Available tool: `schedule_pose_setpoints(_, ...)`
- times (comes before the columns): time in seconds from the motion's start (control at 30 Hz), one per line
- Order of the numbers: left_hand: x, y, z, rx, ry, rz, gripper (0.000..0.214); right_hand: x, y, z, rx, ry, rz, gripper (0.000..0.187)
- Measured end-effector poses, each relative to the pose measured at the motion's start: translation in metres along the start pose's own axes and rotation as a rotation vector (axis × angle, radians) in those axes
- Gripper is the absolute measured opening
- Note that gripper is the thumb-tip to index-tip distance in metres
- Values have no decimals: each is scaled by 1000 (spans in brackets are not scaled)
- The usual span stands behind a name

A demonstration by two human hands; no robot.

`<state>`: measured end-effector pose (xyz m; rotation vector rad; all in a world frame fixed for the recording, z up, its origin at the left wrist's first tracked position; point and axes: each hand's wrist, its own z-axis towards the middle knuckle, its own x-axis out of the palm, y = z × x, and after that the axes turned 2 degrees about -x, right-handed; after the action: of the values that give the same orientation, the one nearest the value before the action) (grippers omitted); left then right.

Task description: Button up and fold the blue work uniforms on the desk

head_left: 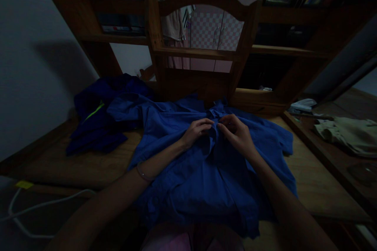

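Note:
A blue short-sleeved shirt [188,188] lies spread over the wooden desk, its collar toward the back and its hem at the front edge. Near the collar, my left hand [198,131] pinches the front edge of the cloth with its fingers bent. Close beside it, my right hand [235,131] has thumb and forefinger together on the same strip of the shirt front. Any button between the fingertips is too dark and small to make out. A thin bracelet sits on my left forearm.
Darker blue folded clothing [100,113] with a yellow-green stripe lies at the left. A wooden shelf frame [203,53] rises behind the desk [318,172]. Pale cloth [347,133] lies at the right, beyond a wooden edge. A white cable [53,202] hangs at the left front.

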<state>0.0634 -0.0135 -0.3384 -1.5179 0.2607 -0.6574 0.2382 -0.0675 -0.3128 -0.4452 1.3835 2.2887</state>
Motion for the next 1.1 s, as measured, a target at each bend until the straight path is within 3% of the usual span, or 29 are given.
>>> schedule_pose_setpoints(0.53,0,8,4,133,29,90,26,0,-2,0,-20,19,-54,23)
schedule_pose_setpoints(1.1,0,10,6,162,65,186,24,1,1,0,-27,31,-73,21)
